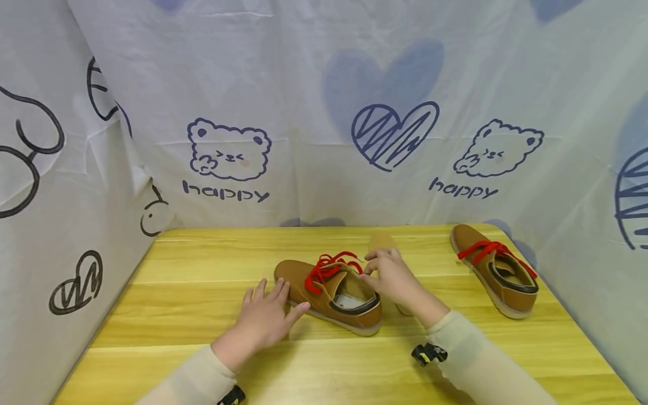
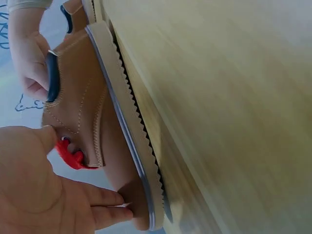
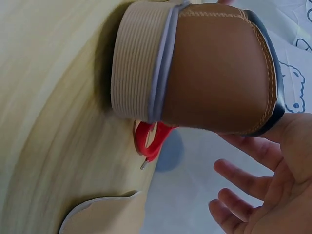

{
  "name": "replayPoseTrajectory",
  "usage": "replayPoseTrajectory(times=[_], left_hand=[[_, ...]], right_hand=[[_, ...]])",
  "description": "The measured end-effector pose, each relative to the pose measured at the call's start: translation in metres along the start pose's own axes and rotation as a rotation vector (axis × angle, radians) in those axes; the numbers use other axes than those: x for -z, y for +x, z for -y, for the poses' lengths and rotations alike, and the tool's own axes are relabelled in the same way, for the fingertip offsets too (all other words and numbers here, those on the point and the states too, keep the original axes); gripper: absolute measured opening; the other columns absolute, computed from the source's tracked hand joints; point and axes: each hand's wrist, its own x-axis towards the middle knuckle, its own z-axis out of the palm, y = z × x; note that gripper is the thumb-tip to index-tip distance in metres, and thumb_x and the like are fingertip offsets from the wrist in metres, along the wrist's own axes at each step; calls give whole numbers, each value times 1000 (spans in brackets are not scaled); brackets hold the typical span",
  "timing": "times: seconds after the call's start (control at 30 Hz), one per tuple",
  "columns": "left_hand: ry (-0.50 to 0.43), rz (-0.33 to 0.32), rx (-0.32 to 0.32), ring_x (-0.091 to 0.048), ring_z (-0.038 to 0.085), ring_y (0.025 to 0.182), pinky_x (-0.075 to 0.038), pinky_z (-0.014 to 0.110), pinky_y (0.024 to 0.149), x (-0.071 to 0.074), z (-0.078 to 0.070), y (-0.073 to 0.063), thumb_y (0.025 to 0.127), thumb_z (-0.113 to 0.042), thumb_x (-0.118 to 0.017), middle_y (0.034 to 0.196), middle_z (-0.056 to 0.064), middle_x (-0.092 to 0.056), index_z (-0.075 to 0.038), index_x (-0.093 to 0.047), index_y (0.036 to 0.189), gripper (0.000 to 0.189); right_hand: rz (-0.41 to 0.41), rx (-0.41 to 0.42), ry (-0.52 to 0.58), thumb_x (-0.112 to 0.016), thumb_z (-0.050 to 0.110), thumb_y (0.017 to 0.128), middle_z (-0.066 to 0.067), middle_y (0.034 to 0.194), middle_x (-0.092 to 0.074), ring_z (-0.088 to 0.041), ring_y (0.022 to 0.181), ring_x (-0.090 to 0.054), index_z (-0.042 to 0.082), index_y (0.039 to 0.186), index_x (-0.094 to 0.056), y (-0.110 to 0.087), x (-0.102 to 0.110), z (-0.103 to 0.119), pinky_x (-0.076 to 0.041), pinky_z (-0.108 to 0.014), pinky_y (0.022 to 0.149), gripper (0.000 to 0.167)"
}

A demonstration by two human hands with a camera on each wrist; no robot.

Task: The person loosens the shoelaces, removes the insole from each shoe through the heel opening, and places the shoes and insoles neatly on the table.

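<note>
A brown lace-up shoe (image 1: 296,275) with red laces (image 1: 324,270) stands on the wooden table, toe pointing left and opening up. My left hand (image 1: 268,315) has its fingers spread and fairly straight, fingertips at the toe's near side. In the left wrist view that hand's fingers (image 2: 109,209) lie against the toe. Over the far side of the collar, my right hand (image 1: 397,278) pinches the shoe's edge between thumb and index finger. The right wrist view shows the shoe's heel (image 3: 214,73), with the other fingers loosely bent beside it.
A tan insole (image 1: 383,241) lies on the table (image 1: 202,275), partly hidden behind the right hand. A second brown shoe (image 1: 506,287) with red laces stands at the right edge. White printed cloth (image 1: 304,84) hangs behind and along both sides.
</note>
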Motion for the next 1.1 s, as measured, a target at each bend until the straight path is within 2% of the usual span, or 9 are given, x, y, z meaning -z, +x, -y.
replayPoseTrajectory(times=[0.27, 0.5, 0.6, 0.73, 0.9, 1.0, 1.1], left_hand=[[-62, -20, -43, -13, 45, 150, -10, 65, 117, -3, 9, 21, 97, -75, -17, 163, 11, -26, -5, -34, 156, 93], [-102, -46, -96, -13, 45, 150, -10, 63, 118, -5, 17, 42, 101, -68, -20, 162, 11, -30, -5, -37, 154, 85], [-96, -60, -122, -14, 44, 150, -10, 63, 118, -6, 20, 46, 102, -67, -22, 161, 11, -31, -6, -39, 154, 82], [-77, -119, -113, -17, 44, 149, -12, 63, 117, -6, 17, 41, 100, -69, -24, 159, 11, -35, -5, -41, 153, 84], [-35, -194, -42, -24, 44, 147, -18, 62, 116, -7, -3, 22, 97, -73, -27, 154, 15, -42, -3, -46, 149, 90], [-21, -186, -12, -26, 44, 146, -22, 61, 116, -9, -17, 14, 96, -75, -25, 153, 17, -44, -1, -47, 148, 93], [-35, -165, -4, -28, 44, 145, -24, 61, 115, -12, -26, 11, 97, -74, -27, 152, 18, -44, 2, -47, 147, 92]], right_hand=[[18, -12, -4, -75, 22, 91, -12, 129, -62, -39, 122, -46, 20, 71, -71, -10, 0, 9, -41, -53, 101, 21], [-15, 33, -62, -75, 25, 91, -13, 127, -64, -38, 119, -49, 23, 66, -64, -21, -6, 18, -39, -54, 102, 27], [-18, 27, -65, -76, 27, 91, -12, 127, -64, -37, 120, -49, 23, 67, -64, -23, -8, 20, -38, -54, 104, 27], [-34, 17, -53, -76, 30, 90, -12, 129, -62, -37, 121, -48, 23, 71, -69, -22, -7, 19, -40, -56, 102, 21], [-118, 67, -23, -75, 29, 91, -14, 131, -61, -40, 122, -46, 18, 86, -76, -13, -3, 19, -39, -58, 102, 12], [-130, 110, -26, -74, 30, 92, -16, 133, -60, -41, 124, -45, 16, 94, -78, -6, -3, 20, -36, -59, 103, 14], [-102, 130, -69, -73, 32, 93, -16, 136, -58, -41, 127, -43, 15, 97, -78, -2, -7, 20, -35, -61, 105, 19]])
